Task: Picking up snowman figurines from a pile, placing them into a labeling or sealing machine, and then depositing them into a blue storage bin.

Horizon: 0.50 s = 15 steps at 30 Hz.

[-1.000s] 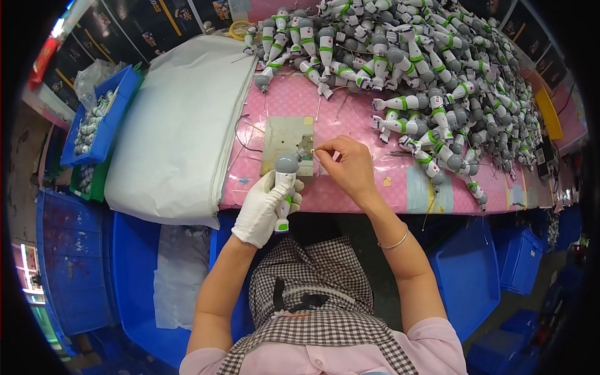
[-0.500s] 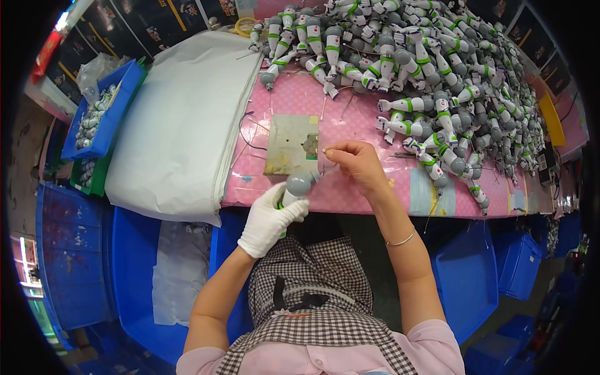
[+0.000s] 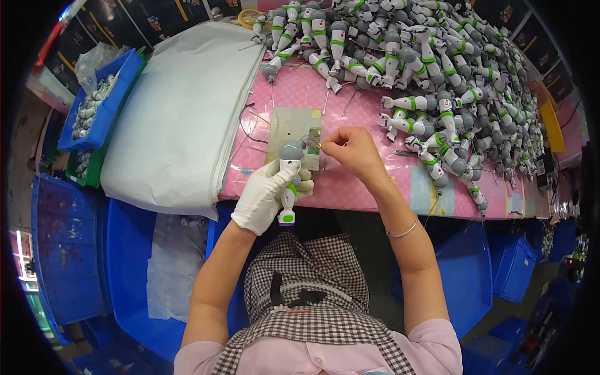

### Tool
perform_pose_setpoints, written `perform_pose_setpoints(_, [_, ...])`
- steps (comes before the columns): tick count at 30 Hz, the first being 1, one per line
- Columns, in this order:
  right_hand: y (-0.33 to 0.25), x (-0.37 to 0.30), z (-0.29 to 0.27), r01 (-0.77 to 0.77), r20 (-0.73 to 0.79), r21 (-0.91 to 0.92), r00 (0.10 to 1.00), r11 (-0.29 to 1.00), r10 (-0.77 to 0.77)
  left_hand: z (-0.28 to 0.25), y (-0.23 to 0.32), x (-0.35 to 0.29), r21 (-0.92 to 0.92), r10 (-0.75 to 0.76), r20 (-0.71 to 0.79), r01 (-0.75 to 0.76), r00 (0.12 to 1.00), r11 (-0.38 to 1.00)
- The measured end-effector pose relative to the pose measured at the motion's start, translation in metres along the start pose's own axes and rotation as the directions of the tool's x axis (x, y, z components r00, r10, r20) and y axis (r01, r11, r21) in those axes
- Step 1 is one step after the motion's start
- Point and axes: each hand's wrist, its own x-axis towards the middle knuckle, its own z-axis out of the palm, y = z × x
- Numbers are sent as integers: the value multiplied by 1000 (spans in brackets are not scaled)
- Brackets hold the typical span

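A white cotton glove covers my left hand (image 3: 259,199), which is closed around a toy robot arm (image 3: 290,150). The toy arm has a grey ball shoulder, a white body and a green band, and it stands nearly upright with its shoulder end away from me. That end lies over a metal block (image 3: 289,120) on the table. Bare, my right hand (image 3: 355,153) is pinched just right of the shoulder end, by the block's green-edged recess. Whatever its fingertips hold is too small to name.
A large heap of similar toy arms (image 3: 431,69) covers the table's right and back. White sheeting (image 3: 181,112) lies at left, beside a blue bin (image 3: 119,103) of small parts. Tweezers (image 3: 403,153) rest right of my right hand. Blue tubs (image 3: 131,275) stand below the table edge.
My left hand has raised the toy arm away from me and turned it more upright over the block's edge. The right hand has moved slightly, staying pinched close to the shoulder end.
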Motion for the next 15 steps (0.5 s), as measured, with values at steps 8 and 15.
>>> perform_pose_setpoints(8, [-3, 6, 10, 59, 40, -106, 998, 993, -55, -8, -3, -7, -48, 80, 3, -80, 997, 996])
perform_pose_setpoints(15, [-40, -43, -26, 132, -50, 386, 991, 913, -122, -114, 22, -87, 125, 592, -610, -674, 526, 728])
